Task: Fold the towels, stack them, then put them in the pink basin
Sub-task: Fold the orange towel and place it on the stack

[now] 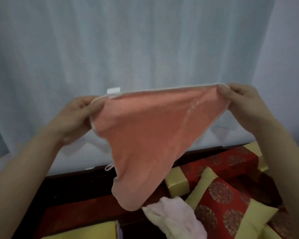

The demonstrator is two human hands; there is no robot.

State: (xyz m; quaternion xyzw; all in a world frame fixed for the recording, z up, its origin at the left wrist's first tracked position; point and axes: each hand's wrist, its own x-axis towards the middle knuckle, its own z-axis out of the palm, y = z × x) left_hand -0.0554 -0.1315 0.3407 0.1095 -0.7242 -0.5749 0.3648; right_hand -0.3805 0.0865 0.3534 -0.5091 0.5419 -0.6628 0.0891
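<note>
An orange-pink towel with a white edge and a small white label hangs in the air in front of me, stretched along its top edge. My left hand pinches its left corner and my right hand pinches its right corner. The towel's lower part droops to a point above the seat. Below it lies a crumpled pale pink and cream towel. No pink basin is in view.
A pale curtain fills the background. Below is a dark wooden bench with red and gold patterned cushions at the right and a yellow cushion edge at the bottom left.
</note>
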